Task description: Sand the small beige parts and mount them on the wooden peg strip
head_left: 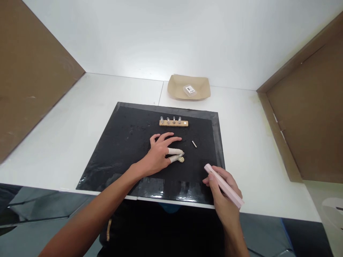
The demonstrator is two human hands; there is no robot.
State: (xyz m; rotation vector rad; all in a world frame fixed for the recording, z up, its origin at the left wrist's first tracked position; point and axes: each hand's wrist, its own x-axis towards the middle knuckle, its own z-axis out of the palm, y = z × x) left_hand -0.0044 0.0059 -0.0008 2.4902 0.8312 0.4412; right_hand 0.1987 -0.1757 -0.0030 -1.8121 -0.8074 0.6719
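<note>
My left hand rests over the black mat, with white covers on its thumb and index finger. Those two fingers pinch a small clear piece beside a small round pale lump. At the mat's right front edge, my right hand is wrapped round a long pale pink stick-like tool, which points up and left. Beyond my left hand lies a narrow wooden strip bearing several clear nail-shaped tips and one white dot. A short white stick lies on the mat between the hands.
A brown cardboard tray stands behind the mat on the white table, holding a small clear labelled box. Brown panels rise at the left and right, and a white wall stands at the back.
</note>
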